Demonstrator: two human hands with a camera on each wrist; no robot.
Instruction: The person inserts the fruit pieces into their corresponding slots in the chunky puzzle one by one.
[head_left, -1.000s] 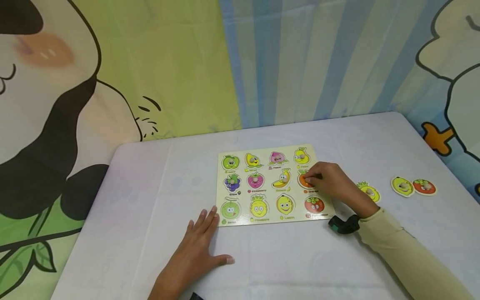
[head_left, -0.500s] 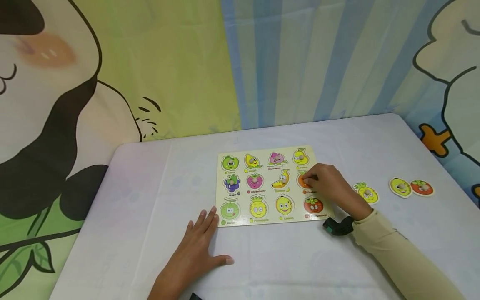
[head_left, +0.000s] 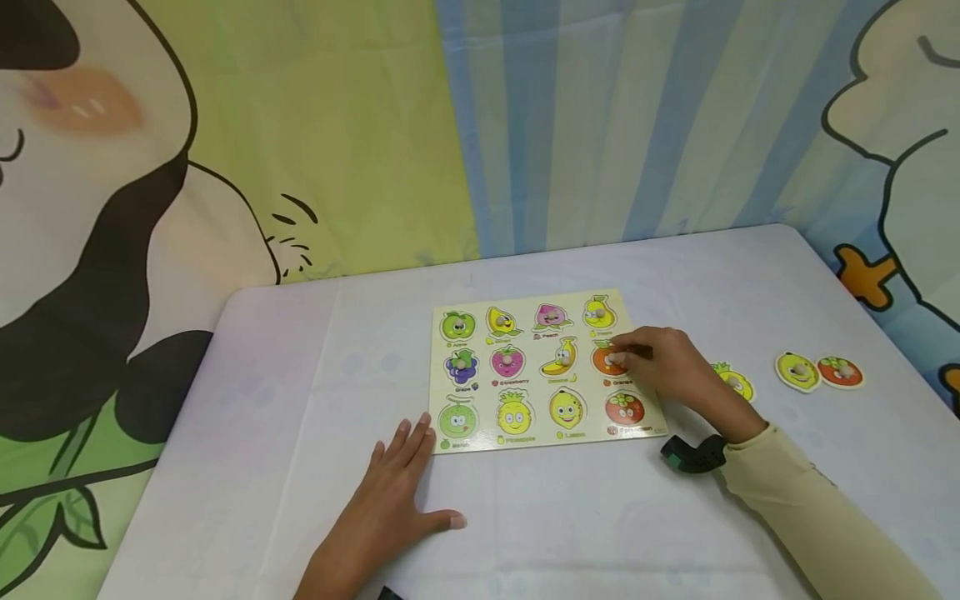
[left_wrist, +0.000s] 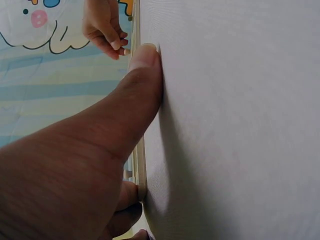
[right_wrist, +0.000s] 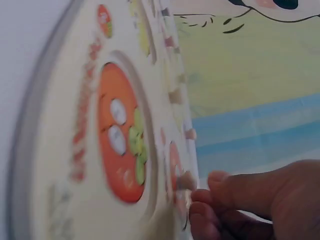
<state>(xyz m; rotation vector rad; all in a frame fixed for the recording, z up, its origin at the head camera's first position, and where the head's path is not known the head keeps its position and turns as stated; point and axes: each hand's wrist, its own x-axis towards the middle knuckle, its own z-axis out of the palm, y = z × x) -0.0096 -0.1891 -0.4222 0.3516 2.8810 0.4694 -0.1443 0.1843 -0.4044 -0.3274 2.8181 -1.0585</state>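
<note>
A fruit peg-puzzle board (head_left: pixel 487 408) lies flat on the white table. The orange piece (head_left: pixel 602 362) sits in its slot in the middle row. My right hand (head_left: pixel 663 362) is beside it, thumb and index fingertips slightly parted right at its knob. In the right wrist view that knob (right_wrist: pixel 187 181) shows uncovered next to the fingertips. My left hand (head_left: pixel 393 492) rests with straight fingers at the board's lower left corner, thumb stretched out on the cloth. Knobbed pieces fill the upper two rows; the bottom row shows printed pictures without knobs, including a red persimmon (right_wrist: pixel 122 135).
Right of the board lie a pineapple piece (head_left: pixel 735 382), partly behind my right wrist, a lemon piece (head_left: pixel 791 375) and a persimmon piece (head_left: pixel 834 373). A black wrist device (head_left: pixel 693 455) hangs by the right sleeve. A printed cloth backdrop (head_left: pixel 360 167) rises behind the table.
My right hand has drawn slightly right off the orange piece, so more of it shows, and the fingertips have parted. The left hand stays in place.
</note>
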